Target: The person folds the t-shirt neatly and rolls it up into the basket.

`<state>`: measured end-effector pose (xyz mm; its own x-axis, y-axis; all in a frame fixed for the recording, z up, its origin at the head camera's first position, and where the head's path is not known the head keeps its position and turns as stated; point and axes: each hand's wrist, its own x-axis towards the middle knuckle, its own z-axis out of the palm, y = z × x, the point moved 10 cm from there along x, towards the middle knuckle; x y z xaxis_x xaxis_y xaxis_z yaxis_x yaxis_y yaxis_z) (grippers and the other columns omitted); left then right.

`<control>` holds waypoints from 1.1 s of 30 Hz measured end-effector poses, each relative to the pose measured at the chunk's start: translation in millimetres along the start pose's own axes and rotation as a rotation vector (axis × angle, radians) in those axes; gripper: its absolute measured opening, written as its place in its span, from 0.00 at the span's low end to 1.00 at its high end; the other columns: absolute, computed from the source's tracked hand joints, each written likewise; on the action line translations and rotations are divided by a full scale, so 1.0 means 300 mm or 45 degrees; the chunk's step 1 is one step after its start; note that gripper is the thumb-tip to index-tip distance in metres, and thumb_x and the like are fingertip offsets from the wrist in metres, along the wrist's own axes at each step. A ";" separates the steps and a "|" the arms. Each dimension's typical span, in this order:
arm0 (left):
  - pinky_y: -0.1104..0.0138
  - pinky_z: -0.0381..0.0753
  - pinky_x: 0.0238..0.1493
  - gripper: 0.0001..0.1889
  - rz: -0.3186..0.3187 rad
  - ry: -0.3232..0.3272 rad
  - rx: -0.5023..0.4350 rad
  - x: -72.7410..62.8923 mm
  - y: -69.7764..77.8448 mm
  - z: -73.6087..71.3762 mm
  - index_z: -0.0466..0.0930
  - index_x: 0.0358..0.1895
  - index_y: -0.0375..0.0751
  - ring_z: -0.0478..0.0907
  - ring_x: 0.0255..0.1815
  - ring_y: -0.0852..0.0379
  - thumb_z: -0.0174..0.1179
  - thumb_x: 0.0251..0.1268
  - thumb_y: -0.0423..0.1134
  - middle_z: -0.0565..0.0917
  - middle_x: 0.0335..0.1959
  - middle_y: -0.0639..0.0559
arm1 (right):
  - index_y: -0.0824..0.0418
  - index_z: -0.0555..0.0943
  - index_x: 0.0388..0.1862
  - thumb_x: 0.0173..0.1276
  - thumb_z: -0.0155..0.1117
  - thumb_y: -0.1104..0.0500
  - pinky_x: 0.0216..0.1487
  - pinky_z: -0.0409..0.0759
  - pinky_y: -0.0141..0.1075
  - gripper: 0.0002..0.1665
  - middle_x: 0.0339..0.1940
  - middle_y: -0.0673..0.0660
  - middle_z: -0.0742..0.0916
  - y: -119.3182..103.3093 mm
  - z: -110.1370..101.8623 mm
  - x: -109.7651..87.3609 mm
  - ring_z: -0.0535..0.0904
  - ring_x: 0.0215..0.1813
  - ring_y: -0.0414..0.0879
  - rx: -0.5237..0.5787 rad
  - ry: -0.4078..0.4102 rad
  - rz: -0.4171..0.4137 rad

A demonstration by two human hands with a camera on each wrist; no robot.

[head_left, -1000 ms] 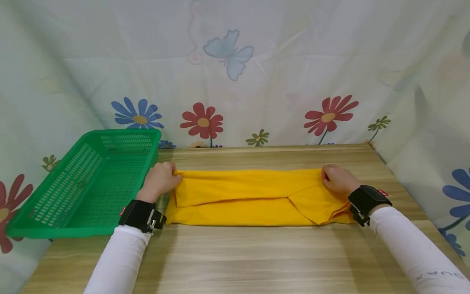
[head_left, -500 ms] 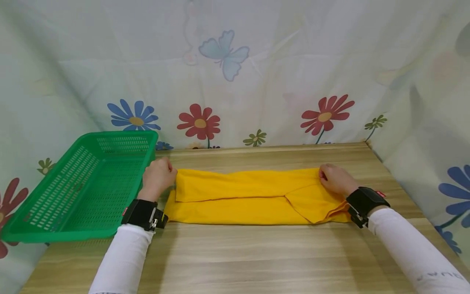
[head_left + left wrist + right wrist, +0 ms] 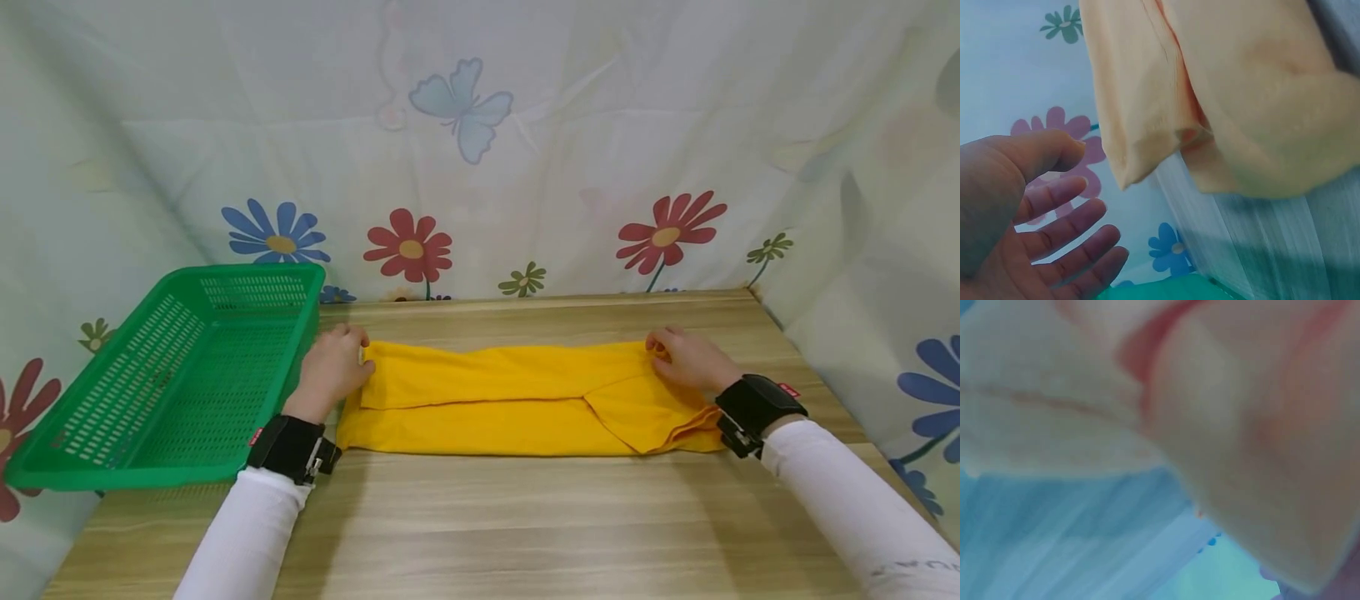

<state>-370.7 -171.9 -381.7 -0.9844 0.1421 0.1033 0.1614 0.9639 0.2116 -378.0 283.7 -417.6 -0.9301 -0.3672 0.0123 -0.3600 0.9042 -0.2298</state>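
A yellow cloth (image 3: pixel 480 408) lies on the table, folded into a long strip, with a slanted flap near its right end. At its far left corner is my left hand (image 3: pixel 333 367). The left wrist view shows that left hand (image 3: pixel 1054 231) with thumb and fingers parted and relaxed, apart from the cloth (image 3: pixel 1260 106). My right hand (image 3: pixel 693 360) is at the far right corner, thumb and forefinger spread apart by the fabric. In the right wrist view the cloth (image 3: pixel 1241 444), blurred and close, covers nearly all of the hand.
To the left stands a green plastic basket (image 3: pixel 217 375) with slotted sides, its right rim close beside my left forearm. A wood-grain table (image 3: pixel 525 525) carries everything. Behind it hangs a pale curtain (image 3: pixel 570 183) printed with flowers and a butterfly.
Both hands were curled at the cloth's far corners; now their thumbs and fingers have parted. The far left edge has settled slightly, and the cloth otherwise lies much the same.
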 end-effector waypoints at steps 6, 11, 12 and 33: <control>0.55 0.78 0.44 0.15 0.170 -0.028 0.039 -0.028 0.105 0.039 0.77 0.45 0.37 0.72 0.41 0.44 0.65 0.57 0.38 0.77 0.44 0.41 | 0.67 0.74 0.51 0.63 0.63 0.62 0.52 0.76 0.54 0.18 0.47 0.67 0.79 -0.040 -0.026 -0.005 0.75 0.46 0.59 -0.004 -0.007 -0.001; 0.54 0.75 0.54 0.20 0.357 -0.144 0.089 -0.055 0.184 0.118 0.76 0.52 0.35 0.74 0.49 0.43 0.64 0.59 0.41 0.78 0.49 0.40 | 0.66 0.75 0.54 0.64 0.63 0.60 0.55 0.74 0.56 0.21 0.51 0.68 0.79 -0.096 -0.016 -0.019 0.75 0.49 0.61 -0.006 -0.028 -0.044; 0.53 0.73 0.57 0.22 0.366 -0.177 0.098 -0.058 0.187 0.136 0.75 0.54 0.34 0.73 0.52 0.42 0.63 0.60 0.41 0.77 0.52 0.39 | 0.66 0.75 0.55 0.64 0.63 0.59 0.55 0.73 0.57 0.22 0.52 0.68 0.78 -0.105 -0.004 -0.023 0.75 0.50 0.61 -0.003 -0.044 -0.055; 0.36 0.58 0.63 0.41 0.135 -0.521 0.022 -0.019 0.086 0.264 0.55 0.72 0.38 0.54 0.73 0.39 0.58 0.62 0.55 0.53 0.74 0.38 | 0.70 0.55 0.72 0.72 0.50 0.46 0.69 0.46 0.62 0.40 0.71 0.75 0.60 -0.070 0.136 -0.015 0.51 0.71 0.72 0.013 -0.168 -0.019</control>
<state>-366.4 -129.9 -453.8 -0.9094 0.3153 -0.2712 0.2658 0.9421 0.2043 -363.2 257.5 -452.5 -0.9066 -0.4068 -0.1121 -0.3725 0.8964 -0.2401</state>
